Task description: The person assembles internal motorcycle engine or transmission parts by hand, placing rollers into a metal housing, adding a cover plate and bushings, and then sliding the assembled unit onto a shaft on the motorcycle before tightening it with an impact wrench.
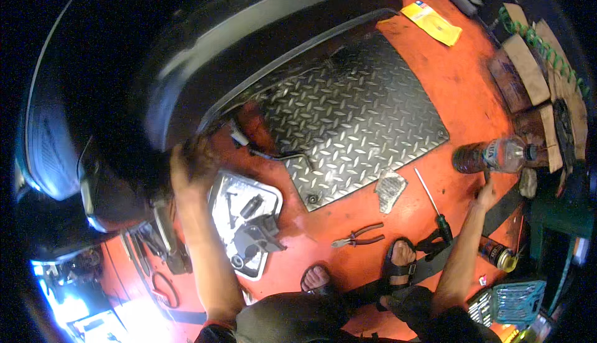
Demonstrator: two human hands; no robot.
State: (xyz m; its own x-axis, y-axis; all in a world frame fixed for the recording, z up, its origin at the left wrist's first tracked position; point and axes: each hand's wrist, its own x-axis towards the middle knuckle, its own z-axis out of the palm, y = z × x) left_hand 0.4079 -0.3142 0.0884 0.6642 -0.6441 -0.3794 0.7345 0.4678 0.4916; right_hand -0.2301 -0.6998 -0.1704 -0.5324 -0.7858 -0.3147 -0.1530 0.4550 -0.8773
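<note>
On the left, my left hand [191, 167] is raised beside the dark body panel [217, 50] of a vehicle. Shadow and blur hide its fingers, so what it holds, if anything, does not show. My right hand [487, 194] reaches out at the right, just on the near side of a clear plastic bottle [491, 155] with dark liquid. Its fingers are small and partly hidden; whether they touch the bottle is unclear. Close to my left forearm lies a white tray [278, 197] with dark parts, including a black bracket-like piece [258, 237].
A diamond-plate metal sheet [354, 113] lies on the orange floor. Pliers [359, 236], a long screwdriver [429, 194] and a crumpled scrap [390, 191] are nearer me. A yellow packet [432, 23] lies far right; a can [497, 254] and teal tool case [518, 301] are near right.
</note>
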